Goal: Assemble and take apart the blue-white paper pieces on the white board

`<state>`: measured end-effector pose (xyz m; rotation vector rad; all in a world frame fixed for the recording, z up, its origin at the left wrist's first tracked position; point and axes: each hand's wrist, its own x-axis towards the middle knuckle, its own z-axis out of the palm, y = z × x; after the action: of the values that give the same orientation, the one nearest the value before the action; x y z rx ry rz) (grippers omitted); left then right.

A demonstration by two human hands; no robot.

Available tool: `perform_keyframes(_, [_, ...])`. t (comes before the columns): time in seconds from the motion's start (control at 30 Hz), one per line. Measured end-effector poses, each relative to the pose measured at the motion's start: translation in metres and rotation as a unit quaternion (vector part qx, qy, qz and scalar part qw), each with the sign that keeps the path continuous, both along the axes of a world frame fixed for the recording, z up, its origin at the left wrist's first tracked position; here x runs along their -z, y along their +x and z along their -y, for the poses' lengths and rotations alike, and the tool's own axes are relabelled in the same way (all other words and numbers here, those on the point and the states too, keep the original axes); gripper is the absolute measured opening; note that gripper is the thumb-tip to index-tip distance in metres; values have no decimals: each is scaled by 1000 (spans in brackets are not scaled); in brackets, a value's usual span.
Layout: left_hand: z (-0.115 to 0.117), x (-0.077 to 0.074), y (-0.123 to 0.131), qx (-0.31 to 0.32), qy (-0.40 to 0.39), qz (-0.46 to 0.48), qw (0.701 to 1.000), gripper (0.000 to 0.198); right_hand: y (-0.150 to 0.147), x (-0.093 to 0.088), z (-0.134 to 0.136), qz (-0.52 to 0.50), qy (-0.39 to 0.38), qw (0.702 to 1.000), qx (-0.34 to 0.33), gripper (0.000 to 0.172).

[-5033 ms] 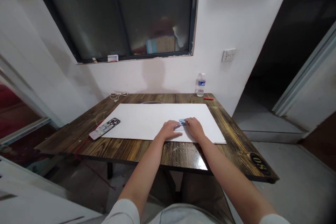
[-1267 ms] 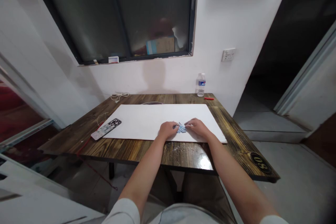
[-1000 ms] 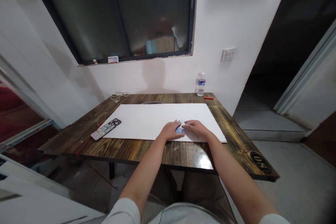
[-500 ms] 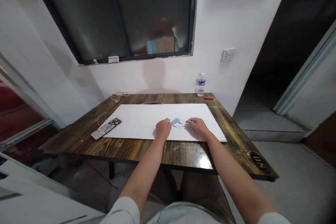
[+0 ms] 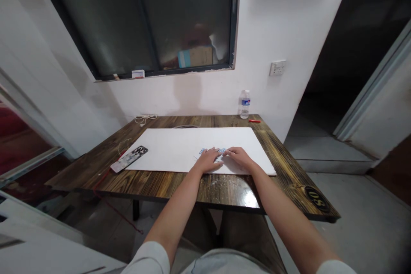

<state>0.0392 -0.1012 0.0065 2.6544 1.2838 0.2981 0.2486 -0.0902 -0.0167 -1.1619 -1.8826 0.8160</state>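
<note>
A small blue-and-white patterned piece [image 5: 221,150] with thin dark strings lies on the white board [image 5: 173,145], partly covered by my hands. My left hand [image 5: 208,160] rests over it with fingers spread, palm down. Close by on the right, my right hand [image 5: 236,156] has its fingers bent together, their tips at the right end of the blue piece. Whether those fingertips pinch any of it is too small to make out.
A phone [image 5: 129,159] lies over the board's left edge on the wooden table [image 5: 147,183]. Behind the board are a white cable [image 5: 145,118], a water bottle [image 5: 245,105] and a red pen [image 5: 254,121]. A red cord hangs off the left side.
My left hand has opened and moved slightly right, flattening over the blue piece. My right hand has come a little closer to it. The blue piece now looks more spread out.
</note>
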Motion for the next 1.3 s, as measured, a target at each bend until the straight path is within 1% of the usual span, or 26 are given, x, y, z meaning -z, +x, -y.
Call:
perform_keyframes(0.07, [0,-1,0,31,6,23,999,50,1,1,-3,-7,11,999,46,34])
perform_keyframes(0.13, [1,-1,0,56,14,42,997,38,2,2,-5,6,37,997,74,31])
perform_keyframes(0.2, [2,-2,2,62,27,44,997,25,3,2,-5,40,65,994,73,26])
perform_keyframes(0.27, [3,-2,2,44,50,37,997,23,3,2,-5,76,83,992,51,21])
perform_keyframes(0.3, [3,-2,2,20,66,33,997,24,3,1,-5,88,87,992,37,18])
perform_keyframes(0.33, [3,-3,1,-17,84,31,996,25,3,1,-5,96,89,991,23,16])
perform_keyframes(0.37, [3,-4,0,-67,103,31,992,27,4,0,-4,100,89,991,10,14])
perform_keyframes(0.43, [1,-6,-4,-189,127,29,973,31,5,-1,-3,102,87,991,-7,16])
perform_keyframes(0.5, [-1,-8,-8,-290,113,8,950,34,6,-5,-1,106,81,991,-11,22])
perform_keyframes(0.53, [-2,-9,-9,-318,87,-14,944,34,6,-6,0,109,79,991,-12,26])
perform_keyframes(0.57, [-2,-9,-9,-329,61,-36,942,35,7,-8,1,112,78,991,-16,30])
perform_keyframes(0.6, [-2,-9,-8,-326,44,-49,943,35,7,-10,3,116,78,990,-24,33])
perform_keyframes(0.67, [-1,-7,-3,-292,34,-57,954,34,5,-13,7,125,82,988,-50,34])
perform_keyframes(0.7, [0,-5,0,-262,34,-55,963,35,4,-13,8,129,84,986,-65,33])
perform_keyframes(0.77, [2,-2,4,-173,31,-40,984,45,1,-13,10,130,82,984,-92,31])
perform_keyframes(0.83, [3,2,6,-94,9,-28,995,56,-1,-10,10,113,67,985,-108,31])
perform_keyframes(0.9, [2,5,5,-56,-2,-23,998,64,-2,-7,9,76,47,991,-105,33])
perform_keyframes(0.97, [1,6,4,-54,1,-17,998,62,-2,-3,7,31,21,996,-79,38])
perform_keyframes(1.03, [1,6,2,-55,-3,-8,998,50,-2,0,5,2,-1,1000,-24,41])
perform_keyframes(1.07, [1,6,2,-50,-6,-4,999,44,-2,1,4,-2,-3,1000,10,41])
perform_keyframes(1.13, [1,4,1,-50,6,6,999,38,-3,2,4,15,20,998,64,38])
perform_keyframes(1.17, [1,3,1,-63,25,12,998,37,-3,2,3,33,40,996,70,35])
perform_keyframes(1.2, [1,3,0,-87,50,16,995,35,-4,2,3,54,60,995,59,33])
perform_keyframes(1.3, [1,-1,-5,-206,117,17,971,29,-4,3,2,120,103,987,-14,29])
